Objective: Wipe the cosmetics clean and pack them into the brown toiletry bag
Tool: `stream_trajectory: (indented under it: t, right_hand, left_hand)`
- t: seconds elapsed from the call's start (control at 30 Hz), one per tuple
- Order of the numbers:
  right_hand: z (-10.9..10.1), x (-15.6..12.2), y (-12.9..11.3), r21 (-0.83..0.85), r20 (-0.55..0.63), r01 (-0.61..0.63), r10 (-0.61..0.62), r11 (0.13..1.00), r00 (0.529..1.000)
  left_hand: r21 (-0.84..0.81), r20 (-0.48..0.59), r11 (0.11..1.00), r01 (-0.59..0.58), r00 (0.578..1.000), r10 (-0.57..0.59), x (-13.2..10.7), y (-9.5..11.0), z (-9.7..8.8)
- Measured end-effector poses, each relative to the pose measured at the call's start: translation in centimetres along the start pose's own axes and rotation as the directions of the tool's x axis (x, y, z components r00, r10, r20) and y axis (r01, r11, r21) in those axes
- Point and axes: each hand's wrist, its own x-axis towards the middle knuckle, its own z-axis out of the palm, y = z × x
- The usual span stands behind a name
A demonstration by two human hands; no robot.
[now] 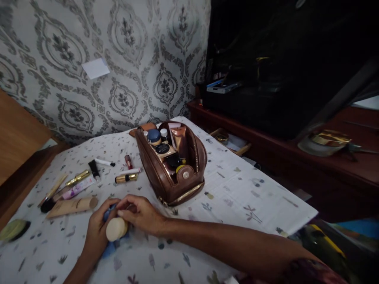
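Note:
At the table's near side, my left hand (pixel 99 221) is closed around a small container with a round cream-coloured lid (pixel 115 229). Blue cloth or wipe (pixel 109 249) shows below the container and again between my fingers. My right hand (pixel 143 215) meets the left one from the right, its fingers bent and pinched just above the lid; what they grip is hidden. Beyond the hands stands an unzipped brown makeup bag (pixel 185 183), holding a bronze tube (pixel 179 140), a blue-lidded jar (pixel 154 136) and a black compact (pixel 162 148).
Left of the bag lie a beige tube (pixel 72 207), a purple-and-white tube (pixel 78 187), gold tubes (pixel 126 178), a brush (pixel 49 203) and a dark red lip tube (pixel 128 161). A green round item (pixel 13 230) sits far left. A dark wooden cabinet (pixel 266 169) borders the patterned tablecloth (pixel 237 201).

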Motion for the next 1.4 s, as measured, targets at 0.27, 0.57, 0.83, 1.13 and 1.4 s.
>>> stream_trajectory:
  t: [0.27,0.57,0.83,1.13,1.4]
  right_hand:
    - [1.0,-3.0,-1.9,-0.732,0.341,0.417,-0.24,0.538,0.909]
    - [-0.5,-2.5,-1.8,-0.826,0.533,0.538,-0.081,0.166,0.842]
    - [-1.5,-1.3,-1.1,-0.497,-0.01,0.058,-0.072,0.866,0.997]
    - [-0.9,-0.8,-0.9,0.099,-0.007,0.0,0.001,0.995,1.0]
    - [-1.1,-0.9,-1.4,0.109,-0.016,-0.007,0.009,0.994,1.0]
  left_hand:
    - [0.013,-0.043,0.992,0.127,0.991,-0.127,0.2,1.7,0.7]
    - [-0.023,0.016,0.99,0.139,0.99,-0.139,0.4,1.0,0.2]
    - [-0.11,-0.006,0.986,0.126,0.992,-0.127,-0.3,1.1,0.2]
    - [-0.109,0.109,0.993,-0.042,0.993,0.054,-0.5,1.3,0.3]
    - [-0.205,0.195,0.978,0.032,0.981,0.009,-1.1,1.2,0.1]
